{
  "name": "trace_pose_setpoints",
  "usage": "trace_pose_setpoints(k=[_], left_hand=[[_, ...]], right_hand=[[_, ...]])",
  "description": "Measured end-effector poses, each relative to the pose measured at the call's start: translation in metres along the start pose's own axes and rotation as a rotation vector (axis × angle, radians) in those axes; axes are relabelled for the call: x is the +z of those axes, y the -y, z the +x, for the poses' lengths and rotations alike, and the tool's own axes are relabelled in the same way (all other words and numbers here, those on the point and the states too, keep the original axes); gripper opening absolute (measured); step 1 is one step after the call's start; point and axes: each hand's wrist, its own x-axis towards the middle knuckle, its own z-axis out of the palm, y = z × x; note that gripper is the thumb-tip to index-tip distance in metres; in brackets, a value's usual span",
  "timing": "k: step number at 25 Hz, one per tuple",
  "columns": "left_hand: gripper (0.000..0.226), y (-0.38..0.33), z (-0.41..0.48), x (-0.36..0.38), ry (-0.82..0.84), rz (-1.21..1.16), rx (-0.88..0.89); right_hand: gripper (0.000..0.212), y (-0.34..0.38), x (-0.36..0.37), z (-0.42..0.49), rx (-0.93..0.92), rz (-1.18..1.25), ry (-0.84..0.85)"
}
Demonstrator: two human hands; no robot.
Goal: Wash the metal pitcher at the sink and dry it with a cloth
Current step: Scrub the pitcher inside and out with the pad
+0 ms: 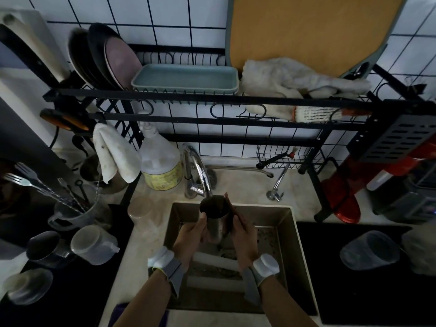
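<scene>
Two hands: both clamped on the metal pitcher (215,223), held over the sink (286,226).
Left hand (192,237): wrapped round the pitcher's left side, thumb up near the rim.
Right hand (243,237): fingers pressing a thin brown pad (230,210) flat against the pitcher's right side; what the pad is made of cannot be told.
Wrists: each wears a grey band with a white block on it.
Metal pitcher: upright, tilted slightly, its dark open mouth just under the spout of the tap (200,171).
Water: too dim to tell whether any is running.
Sink: square, set into the pale counter (250,182); specks of debris lie on its floor to the right.
Left of the tap: a large plastic jug (160,161) with a yellow label, standing on the counter.
White cloth (113,154): hanging from the rack's lower bar, beside the jug.
Rack (212,97): black wire, spanning the wall above the sink; it carries dark plates (106,57), a pale blue tray (186,79) and a crumpled cream cloth (295,81).
Orange board (306,29): leaning on the tiled wall behind the cream cloth.
Far left: a clear jug (70,213) holding forks and long spoons.
</scene>
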Motion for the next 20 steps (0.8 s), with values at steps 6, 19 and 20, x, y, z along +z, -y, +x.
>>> trace_pose_setpoints(k=[6, 19, 20], left_hand=[[0.043, 0.005, -0.002, 0.012, -0.085, -0.08, -0.146], [0.057, 0.009, 0.007, 0.005, -0.059, -0.088, -0.003], [0.056, 0.009, 0.008, 0.004, -0.066, -0.089, -0.009]], right_hand=[[0.029, 0.003, 0.005, -0.006, -0.026, -0.011, 0.119], [0.034, 0.0, 0.006, -0.014, 0.032, 0.064, 0.191], [0.042, 0.002, 0.008, -0.019, 0.022, 0.045, 0.206]])
